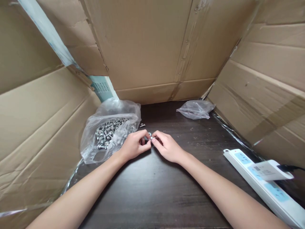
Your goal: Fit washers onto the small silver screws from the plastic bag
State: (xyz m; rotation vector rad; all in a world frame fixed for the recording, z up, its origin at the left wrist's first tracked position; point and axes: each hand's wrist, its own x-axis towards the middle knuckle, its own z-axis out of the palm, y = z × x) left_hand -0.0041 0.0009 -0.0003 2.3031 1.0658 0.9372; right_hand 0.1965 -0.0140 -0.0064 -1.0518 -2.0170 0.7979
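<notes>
A small silvery bolt sits between the fingertips of my two hands above the dark table. My left hand pinches its left end with thumb and forefinger. From the other side, my right hand pinches the right end the same way. Any nut or washer on the bolt is too small to make out. Just behind the fingertips lies a small shiny ring-shaped piece, perhaps a washer. A little farther back on the table are loose hardware pieces.
To the left, a clear plastic bag holds many metal bolts. Another clear bag lies at the back right. A white power strip with a plugged-in adapter stands on the right. Cardboard walls surround the dark table.
</notes>
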